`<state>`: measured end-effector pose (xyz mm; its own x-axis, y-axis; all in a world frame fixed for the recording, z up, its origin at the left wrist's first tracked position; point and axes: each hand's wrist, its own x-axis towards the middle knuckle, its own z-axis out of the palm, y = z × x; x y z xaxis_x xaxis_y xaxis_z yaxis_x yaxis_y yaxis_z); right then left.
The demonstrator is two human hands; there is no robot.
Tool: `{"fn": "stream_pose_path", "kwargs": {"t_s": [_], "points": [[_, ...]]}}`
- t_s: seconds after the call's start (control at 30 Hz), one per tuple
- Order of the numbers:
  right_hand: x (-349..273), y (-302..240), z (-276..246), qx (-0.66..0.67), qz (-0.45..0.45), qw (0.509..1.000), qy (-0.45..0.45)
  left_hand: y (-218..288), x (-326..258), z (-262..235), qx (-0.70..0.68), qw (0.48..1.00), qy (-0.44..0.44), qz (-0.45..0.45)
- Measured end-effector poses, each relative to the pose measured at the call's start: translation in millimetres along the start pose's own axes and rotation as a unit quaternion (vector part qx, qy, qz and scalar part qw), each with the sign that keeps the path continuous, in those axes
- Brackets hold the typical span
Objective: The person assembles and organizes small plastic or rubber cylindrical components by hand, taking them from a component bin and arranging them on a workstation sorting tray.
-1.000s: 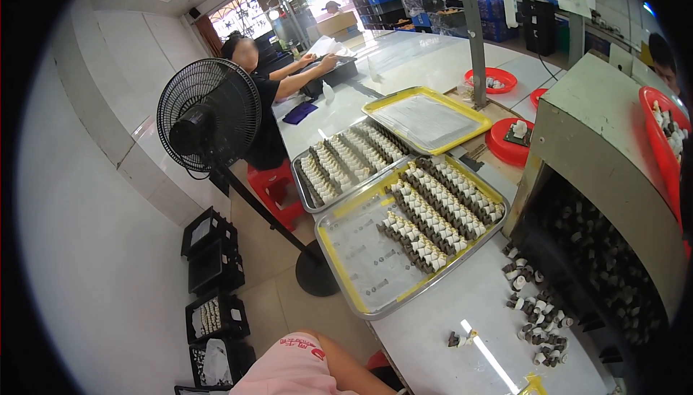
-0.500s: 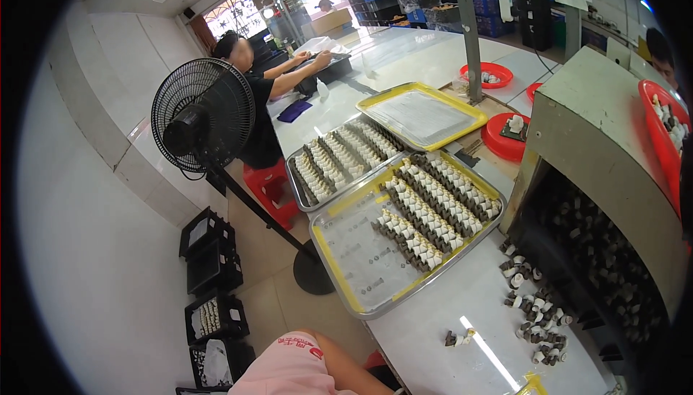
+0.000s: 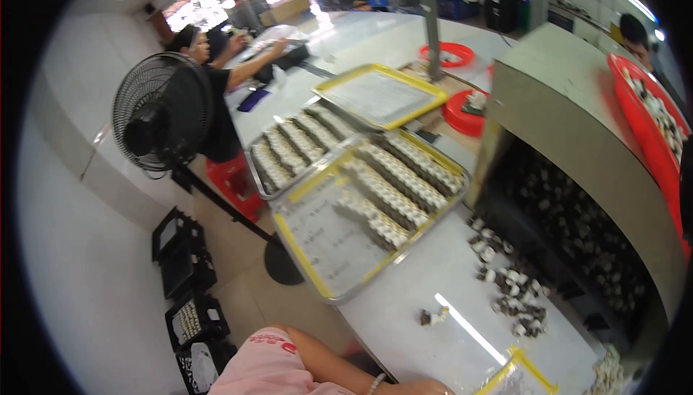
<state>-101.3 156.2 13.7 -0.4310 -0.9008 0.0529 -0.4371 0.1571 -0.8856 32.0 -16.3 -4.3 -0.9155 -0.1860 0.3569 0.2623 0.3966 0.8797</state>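
Observation:
My left hand [image 3: 417, 387] lies at the bottom edge, a beaded bracelet on its wrist and a pink sleeve higher on the arm. Its fingers are cut off by the frame, so their pose is hidden. A yellow-edged tray [image 3: 521, 355], partly in view, is just to its right. Farther up the white table sits a small loose white-and-dark piece [image 3: 433, 316]. Similar pieces form a scattered pile [image 3: 521, 290] to the right. A metal tray with yellow edges [image 3: 307, 240] bears several slanting rows of these pieces. My right hand is out of view.
Behind stand another filled tray [image 3: 268, 194] and a yellow-rimmed tray [image 3: 379, 95]. A beige housing with a dark opening [image 3: 570, 99] rises at right, beside a red basin [image 3: 621, 81]. A black fan [image 3: 162, 121] is at left. A co-worker [image 3: 216, 81] sits at the far side.
The view has swung, so the scene sits farther left and slightly higher, with some blur. My left wrist and part of the hand have come into view, and more of the near yellow-edged tray shows.

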Motion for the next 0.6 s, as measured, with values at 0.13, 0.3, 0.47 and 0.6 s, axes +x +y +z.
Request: {"fn": "stream_pose_path", "kwargs": {"t_s": [0.13,0.3,0.47,0.6], "points": [[6.8,-7.7,8.2,0.022,-0.015,0.998,0.057,1.9,4.4,-8.3,0.027,0.999,-0.001,-0.017],[14.1,-10.4,5.0,0.007,-0.002,0.999,0.048,8.2,8.6,-12.7,0.035,0.998,0.006,-0.056],[17.9,-8.1,1.6,0.028,-0.012,0.998,0.059,12.4,21.6,-13.6,-0.001,0.995,-0.004,-0.099],[12.0,-8.3,0.3,0.023,-0.015,0.997,0.071,14.4,20.1,-9.4,-0.008,0.992,0.000,-0.128]]}}
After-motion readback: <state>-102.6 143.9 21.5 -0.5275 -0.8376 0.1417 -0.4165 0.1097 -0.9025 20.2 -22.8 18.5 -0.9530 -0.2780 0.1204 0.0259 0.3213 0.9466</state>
